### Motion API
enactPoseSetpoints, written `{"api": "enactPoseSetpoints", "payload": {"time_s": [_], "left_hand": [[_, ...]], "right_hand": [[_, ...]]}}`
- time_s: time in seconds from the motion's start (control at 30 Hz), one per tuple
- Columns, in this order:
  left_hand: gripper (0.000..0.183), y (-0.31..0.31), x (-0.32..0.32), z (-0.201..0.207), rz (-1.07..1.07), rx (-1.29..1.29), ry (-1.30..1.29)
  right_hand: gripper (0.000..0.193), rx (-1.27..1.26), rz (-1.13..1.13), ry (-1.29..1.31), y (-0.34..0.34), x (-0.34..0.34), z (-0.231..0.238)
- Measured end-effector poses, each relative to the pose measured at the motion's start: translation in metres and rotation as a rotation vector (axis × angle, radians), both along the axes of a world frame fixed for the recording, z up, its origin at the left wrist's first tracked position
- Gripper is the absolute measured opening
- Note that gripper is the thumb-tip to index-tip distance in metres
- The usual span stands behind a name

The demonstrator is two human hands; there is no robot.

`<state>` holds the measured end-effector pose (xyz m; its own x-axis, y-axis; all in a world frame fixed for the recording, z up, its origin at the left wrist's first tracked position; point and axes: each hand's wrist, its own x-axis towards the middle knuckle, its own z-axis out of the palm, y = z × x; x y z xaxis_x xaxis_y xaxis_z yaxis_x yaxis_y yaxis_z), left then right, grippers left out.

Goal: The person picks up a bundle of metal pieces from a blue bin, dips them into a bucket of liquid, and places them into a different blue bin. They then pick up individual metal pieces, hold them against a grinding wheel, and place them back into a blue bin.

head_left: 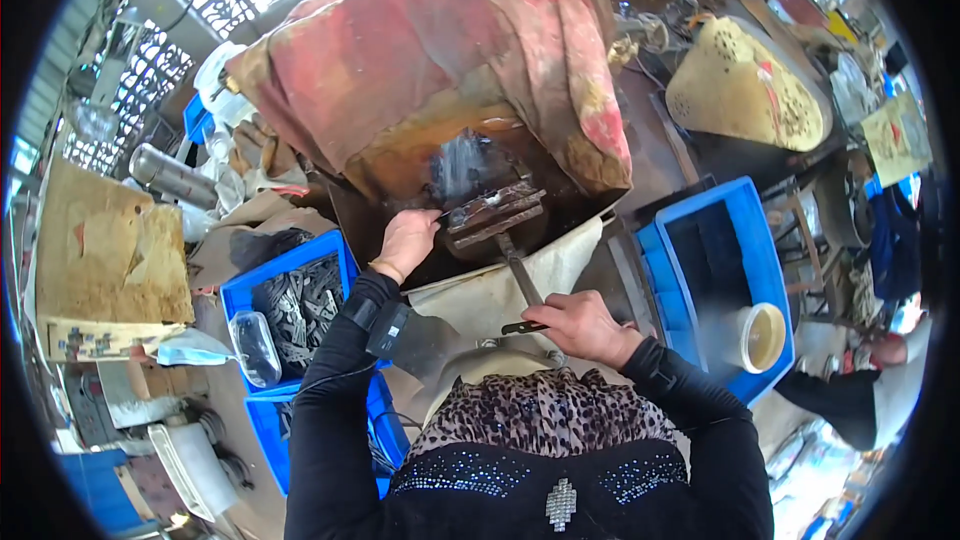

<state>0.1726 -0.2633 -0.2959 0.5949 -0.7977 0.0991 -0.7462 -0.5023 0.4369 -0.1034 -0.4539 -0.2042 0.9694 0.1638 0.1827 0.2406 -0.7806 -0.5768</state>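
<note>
My left hand (405, 243) has its fingers pinched together beside the left end of a dark, wet metal rest (495, 217); whatever lies in the pinch is too small to make out. Just beyond that rest, a whitish spray (460, 162) shows inside a dark opening. From the rest a metal bar (522, 275) slants back toward my right hand (590, 328). That hand is closed, with a slim black handle-like piece (523, 328) jutting from it on the left. Its fingers hide how the bar's end meets it.
A stained reddish cloth (400, 50) drapes over the opening. On the left, a blue bin (352, 258) holds many grey metal pieces with a clear plastic container (255, 348). To the right is a blue crate (778, 240) with a cream bucket (762, 337). Another person (850, 405) is at far right.
</note>
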Motion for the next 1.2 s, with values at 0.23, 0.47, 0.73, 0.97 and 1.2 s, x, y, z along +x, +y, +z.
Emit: {"api": "enactPoseSetpoints", "payload": {"time_s": [0.23, 0.47, 0.73, 0.97, 1.2], "left_hand": [[0.014, -0.015, 0.005, -0.032, -0.003, 0.052, -0.104], [0.013, -0.006, -0.01, -0.023, 0.033, 0.084, -0.161], [0.011, -0.019, -0.086, 0.098, 0.283, -0.302, -0.167], [0.012, -0.014, -0.112, 0.097, 0.268, -0.198, -0.216], [0.015, 0.176, -0.053, 0.056, 0.685, -0.357, 0.075]], "right_hand": [[0.016, 0.197, 0.084, 0.059, -0.009, 0.006, 0.003], [0.019, 0.735, -0.33, 0.082, -0.028, 0.05, -0.004], [0.024, 1.696, -0.449, 0.447, -0.006, 0.121, 0.009], [0.018, 1.674, -0.419, 0.469, 0.036, 0.133, 0.009], [0.012, 1.549, -0.398, 0.674, -0.017, 0.117, 0.014]]}}
